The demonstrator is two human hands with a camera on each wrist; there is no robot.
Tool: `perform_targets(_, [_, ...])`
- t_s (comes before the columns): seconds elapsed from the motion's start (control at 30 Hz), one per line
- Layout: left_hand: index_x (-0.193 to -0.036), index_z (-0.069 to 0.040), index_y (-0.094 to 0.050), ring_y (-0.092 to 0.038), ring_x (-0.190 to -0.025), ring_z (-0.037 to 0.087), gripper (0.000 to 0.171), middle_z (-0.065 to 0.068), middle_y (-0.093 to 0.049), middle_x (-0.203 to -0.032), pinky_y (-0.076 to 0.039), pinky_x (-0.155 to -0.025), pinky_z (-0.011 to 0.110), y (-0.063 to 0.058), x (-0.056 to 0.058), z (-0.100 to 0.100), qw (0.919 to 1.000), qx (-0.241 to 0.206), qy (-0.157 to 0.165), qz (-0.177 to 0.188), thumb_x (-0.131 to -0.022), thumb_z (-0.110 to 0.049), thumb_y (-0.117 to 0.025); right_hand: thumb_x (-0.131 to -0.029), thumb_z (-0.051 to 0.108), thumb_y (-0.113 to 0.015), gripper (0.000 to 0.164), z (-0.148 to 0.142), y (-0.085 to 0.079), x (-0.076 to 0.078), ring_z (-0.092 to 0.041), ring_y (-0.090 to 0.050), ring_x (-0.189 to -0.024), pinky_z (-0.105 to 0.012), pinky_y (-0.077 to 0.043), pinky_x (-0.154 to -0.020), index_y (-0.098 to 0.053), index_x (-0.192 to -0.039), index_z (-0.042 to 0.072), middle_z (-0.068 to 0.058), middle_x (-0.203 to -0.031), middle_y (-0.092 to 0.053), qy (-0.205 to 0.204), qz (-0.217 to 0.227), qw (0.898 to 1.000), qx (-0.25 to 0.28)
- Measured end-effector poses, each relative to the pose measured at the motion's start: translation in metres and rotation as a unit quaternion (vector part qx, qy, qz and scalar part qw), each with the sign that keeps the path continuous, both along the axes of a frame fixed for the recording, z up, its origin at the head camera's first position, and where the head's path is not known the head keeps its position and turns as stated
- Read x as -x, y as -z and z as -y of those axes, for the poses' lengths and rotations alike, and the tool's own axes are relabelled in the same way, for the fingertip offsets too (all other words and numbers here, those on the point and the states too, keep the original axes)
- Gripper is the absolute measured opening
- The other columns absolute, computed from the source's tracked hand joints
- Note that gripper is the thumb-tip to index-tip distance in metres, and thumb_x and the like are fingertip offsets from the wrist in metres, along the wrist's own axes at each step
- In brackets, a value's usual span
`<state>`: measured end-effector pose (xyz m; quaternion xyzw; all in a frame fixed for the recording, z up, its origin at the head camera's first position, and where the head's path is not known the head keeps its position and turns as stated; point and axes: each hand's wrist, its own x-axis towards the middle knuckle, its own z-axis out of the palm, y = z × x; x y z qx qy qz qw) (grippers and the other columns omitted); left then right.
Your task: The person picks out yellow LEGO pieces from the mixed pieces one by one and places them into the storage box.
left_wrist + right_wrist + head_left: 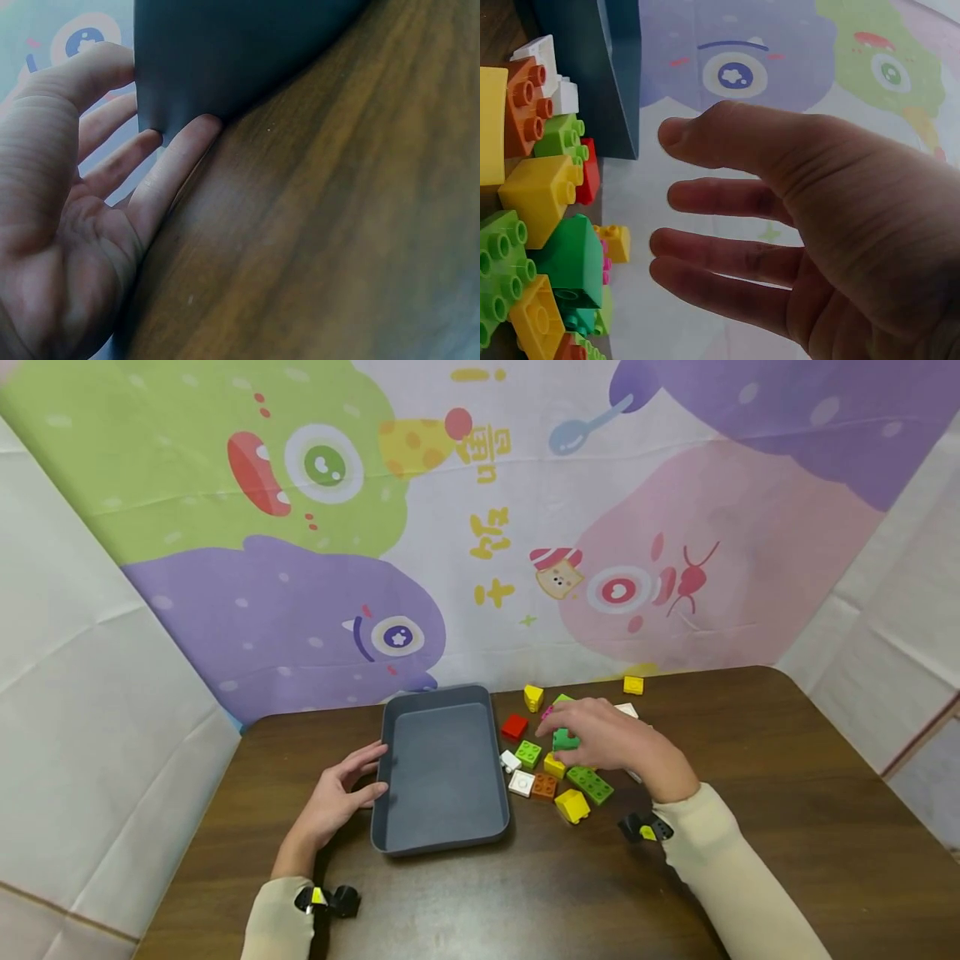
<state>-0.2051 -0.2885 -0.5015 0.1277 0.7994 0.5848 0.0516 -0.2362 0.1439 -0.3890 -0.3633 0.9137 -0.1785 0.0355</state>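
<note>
A dark grey rectangular tray (442,777) lies on the table with nothing in it. At its left side my left hand (336,797) touches the outer wall with thumb and extended fingertips; the left wrist view shows those fingers (176,161) against the wall. Over the toy bricks to the right of the tray hovers my right hand (603,735), holding nothing, its fingers apart and slightly bent. Beneath it are a dark green brick (566,740) and a yellow brick (555,766). In the right wrist view an orange-brown brick (526,105) lies near the tray.
Around the right hand lie a red brick (514,727), a light green long brick (590,784), a yellow sloped brick (573,807) and a white brick (522,783). One yellow brick (633,685) sits near the table's back edge. A cartoon-printed cloth (495,635) hangs behind.
</note>
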Motion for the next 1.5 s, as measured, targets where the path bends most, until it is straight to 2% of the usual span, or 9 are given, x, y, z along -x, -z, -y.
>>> perform_targets(0.1, [-0.149, -0.007, -0.047, -0.043, -0.136, 0.043, 0.063, 0.014, -0.033, -0.162, -0.061, -0.075, 0.030, 0.000, -0.001, 0.001, 1.0000, -0.001, 0.002, 0.000, -0.092, -0.013, -0.072, -0.083, 0.018, -0.081, 0.035, 0.002, 0.003, 0.000, -0.027, -0.067, -0.100, -0.043, -0.059, -0.084, -0.075, -0.117, 0.015, -0.006, -0.122, -0.072, 0.001, 0.020, 1.000, -0.010])
perform_targets(0.37, [-0.150, -0.007, -0.046, -0.041, -0.138, 0.043, 0.064, 0.013, -0.032, -0.163, -0.061, -0.075, 0.030, -0.002, -0.001, 0.001, 1.0000, -0.004, 0.003, 0.005, -0.092, -0.013, -0.072, -0.083, 0.015, -0.080, 0.029, 0.007, 0.014, 0.005, -0.016, -0.059, -0.074, -0.032, -0.055, -0.069, -0.078, -0.112, 0.014, -0.003, -0.111, -0.076, -0.005, 0.046, 0.999, -0.026])
perform_targets(0.5, [-0.150, -0.008, -0.046, -0.041, -0.138, 0.042, 0.064, 0.011, -0.034, -0.162, -0.061, -0.075, 0.030, -0.002, -0.001, 0.001, 1.0000, -0.004, 0.002, 0.009, -0.092, -0.014, -0.073, -0.083, 0.015, -0.080, 0.026, 0.007, 0.019, 0.006, -0.014, -0.056, -0.070, -0.030, -0.052, -0.066, -0.078, -0.109, 0.015, -0.002, -0.110, -0.075, -0.005, 0.044, 0.998, -0.033])
perform_targets(0.93, [-0.150, -0.008, -0.046, -0.041, -0.137, 0.041, 0.064, 0.011, -0.035, -0.162, -0.061, -0.076, 0.029, -0.002, -0.001, 0.001, 1.0000, -0.001, 0.001, 0.009, -0.092, -0.015, -0.072, -0.084, 0.016, -0.080, 0.024, 0.011, 0.030, 0.008, -0.017, -0.056, -0.080, -0.035, -0.054, -0.075, -0.078, -0.108, 0.015, -0.004, -0.109, -0.074, -0.003, 0.057, 0.997, -0.059])
perform_targets(1.2, [-0.150, -0.008, -0.045, -0.041, -0.138, 0.042, 0.063, 0.011, -0.035, -0.162, -0.060, -0.077, 0.028, -0.004, -0.002, 0.000, 1.0000, 0.000, 0.003, 0.007, -0.093, -0.015, -0.071, -0.084, 0.014, -0.078, 0.023, 0.013, 0.035, 0.010, -0.021, -0.063, -0.099, -0.042, -0.056, -0.089, -0.079, -0.107, 0.016, -0.002, -0.109, -0.072, -0.004, 0.052, 0.996, -0.070])
perform_targets(1.5, [-0.150, -0.008, -0.045, -0.040, -0.139, 0.043, 0.063, 0.012, -0.034, -0.162, -0.060, -0.077, 0.028, -0.004, -0.002, 0.001, 1.0000, 0.003, 0.004, 0.005, -0.093, -0.015, -0.071, -0.083, 0.014, -0.079, 0.022, 0.013, 0.043, 0.014, -0.021, -0.063, -0.098, -0.041, -0.057, -0.087, -0.079, -0.106, 0.017, -0.002, -0.106, -0.071, -0.009, 0.031, 0.997, -0.076])
